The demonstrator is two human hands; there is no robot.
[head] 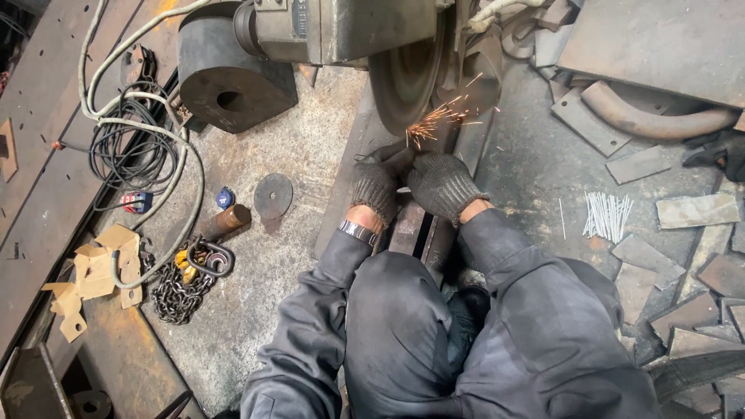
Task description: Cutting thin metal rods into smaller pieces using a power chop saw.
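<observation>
Both my hands wear dark knit gloves and meet just below a round grinding wheel (401,77) on a grey motor housing (341,27). My left hand (375,185) and my right hand (441,184) pinch a small thin metal piece (403,188) between them, its tip against the wheel's lower edge. Orange sparks (438,118) fly to the right from the contact point. Most of the piece is hidden by the gloves. My grey sleeves and knees fill the lower middle.
A bundle of thin metal rods (607,215) lies on the floor at right among scrap steel plates (697,209). At left are a loose grinding disc (273,195), a chain with hook (186,283), coiled cables (128,151), cardboard scraps (97,271) and a heavy steel block (229,74).
</observation>
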